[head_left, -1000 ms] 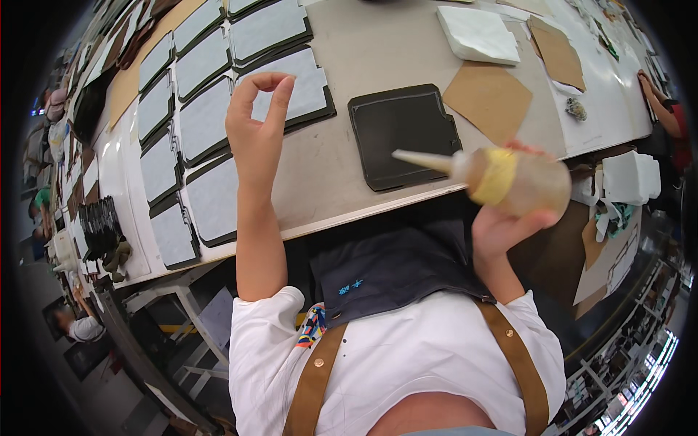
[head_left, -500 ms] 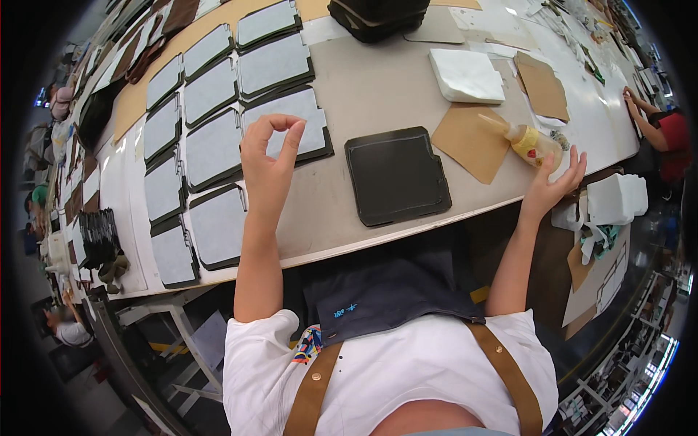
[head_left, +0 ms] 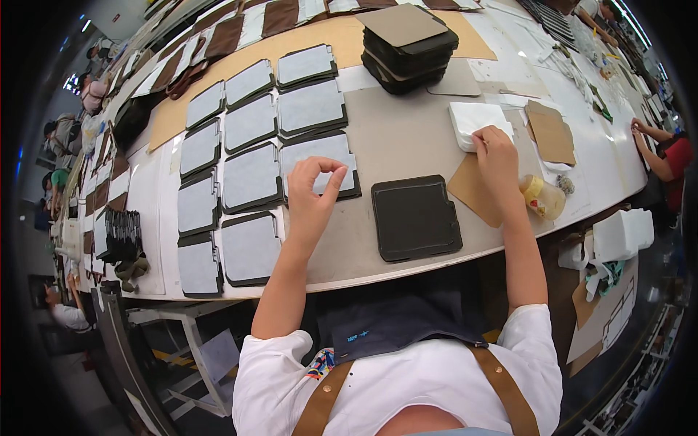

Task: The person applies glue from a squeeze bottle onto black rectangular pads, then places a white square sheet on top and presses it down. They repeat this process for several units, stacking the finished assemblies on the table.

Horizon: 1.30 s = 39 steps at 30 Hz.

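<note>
head view: black panel point(head_left: 416, 218) flat on counter point(head_left: 371, 156), near side
left hand point(head_left: 314, 193): pinched narrow, cannot tell if fingertips meet
right hand point(head_left: 497, 161): fingers bunched at white stack point(head_left: 467, 116), grip unclear

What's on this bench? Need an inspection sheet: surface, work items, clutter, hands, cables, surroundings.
Surface: pale table, faint marks near the front edge.
Work items: notched black panel in front; white sheet stack beyond it, to the right; yellow-labelled squeeze bottle beside the right forearm; grey-topped black panels in rows at left.
Clutter: brown sheet; small crumpled ball.
Hands: left hand raised, thumb and index curled together, hold unclear; right hand at the white stack's near edge, grip unclear.
Cables: nothing seen.
Surroundings: person in red at the right; others at far left.
</note>
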Available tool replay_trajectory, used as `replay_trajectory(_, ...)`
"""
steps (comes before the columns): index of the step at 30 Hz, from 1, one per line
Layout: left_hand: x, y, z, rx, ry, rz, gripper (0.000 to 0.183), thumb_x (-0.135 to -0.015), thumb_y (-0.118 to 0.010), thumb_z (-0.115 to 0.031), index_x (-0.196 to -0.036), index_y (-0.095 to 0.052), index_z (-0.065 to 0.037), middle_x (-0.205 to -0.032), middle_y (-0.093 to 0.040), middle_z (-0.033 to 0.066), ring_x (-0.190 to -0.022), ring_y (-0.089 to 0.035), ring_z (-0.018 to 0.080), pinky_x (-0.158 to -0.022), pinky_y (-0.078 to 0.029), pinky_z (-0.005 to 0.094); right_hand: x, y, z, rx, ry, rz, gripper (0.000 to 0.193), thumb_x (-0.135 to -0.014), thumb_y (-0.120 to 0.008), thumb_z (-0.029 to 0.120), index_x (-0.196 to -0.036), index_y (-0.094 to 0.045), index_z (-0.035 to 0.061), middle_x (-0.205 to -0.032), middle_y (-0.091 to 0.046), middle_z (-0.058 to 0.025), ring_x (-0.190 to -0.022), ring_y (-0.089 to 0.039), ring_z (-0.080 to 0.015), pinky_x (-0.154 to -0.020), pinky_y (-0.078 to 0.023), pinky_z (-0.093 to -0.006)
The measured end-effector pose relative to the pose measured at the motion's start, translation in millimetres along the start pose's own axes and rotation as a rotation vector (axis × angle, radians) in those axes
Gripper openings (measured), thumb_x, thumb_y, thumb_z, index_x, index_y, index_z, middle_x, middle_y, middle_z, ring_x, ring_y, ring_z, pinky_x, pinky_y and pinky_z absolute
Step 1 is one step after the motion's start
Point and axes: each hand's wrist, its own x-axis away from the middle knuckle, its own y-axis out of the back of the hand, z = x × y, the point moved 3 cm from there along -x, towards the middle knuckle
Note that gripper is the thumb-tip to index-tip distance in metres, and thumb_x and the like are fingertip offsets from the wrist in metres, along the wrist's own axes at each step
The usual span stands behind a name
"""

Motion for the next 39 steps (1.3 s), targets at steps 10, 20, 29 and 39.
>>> replay_trajectory(10, 1, -3, 1, 0.031, 0.013, -0.007, 0.010, -0.088, -0.073, -0.015, -0.086, -0.067, -0.007, -0.088, -0.067, 0.0001, -0.089, -0.059, 0.0192, -0.089, -0.038, 0.0356, -22, 15, -59, -0.850, -0.523, -0.133, 0.016, -0.096, -0.067, 0.018, -0.091, -0.065, 0.0031, -0.084, -0.066, -0.0041, -0.078, -0.063, -0.0163, -0.074, -0.053, -0.0345)
replay_trajectory(20, 7, -12, -25, 0.474, 0.213, 0.301, 0.026, -0.095, -0.067, -0.018, -0.117, -0.069, -0.004, -0.116, -0.071, 0.0063, -0.114, -0.060, 0.0177, -0.100, -0.044, 0.0347, -5, 108, 23, -0.797, -0.159, -0.753, 0.011, -0.100, -0.055, 0.006, -0.107, -0.060, 0.0001, -0.112, -0.064, -0.0102, -0.102, -0.062, -0.0195, -0.092, -0.051, -0.0332)
replay_trajectory(29, 35, -24, -86, 0.936, 0.394, 0.370, 0.050, -0.108, -0.048, -0.032, -0.143, -0.045, 0.003, -0.130, -0.058, 0.0087, -0.119, -0.054, 0.0147, -0.102, -0.044, 0.0312, 67, 48, 164, -0.370, 0.639, -0.124, 0.034, -0.066, -0.071, -0.004, -0.099, -0.065, 0.0015, -0.096, -0.063, -0.0109, -0.084, -0.064, -0.0291, -0.072, -0.054, -0.0384)
replay_trajectory(39, 30, -11, -78, 0.863, 0.383, 0.437, 0.043, -0.108, -0.048, -0.032, -0.126, -0.062, 0.004, -0.110, -0.067, 0.0038, -0.100, -0.058, 0.0088, -0.088, -0.047, 0.0270, 61, 54, 120, -0.790, 0.041, -0.076, 0.048, -0.085, -0.076, 0.015, -0.125, -0.055, -0.0012, -0.115, -0.063, -0.0114, -0.105, -0.062, -0.0268, -0.090, -0.049, -0.0337)
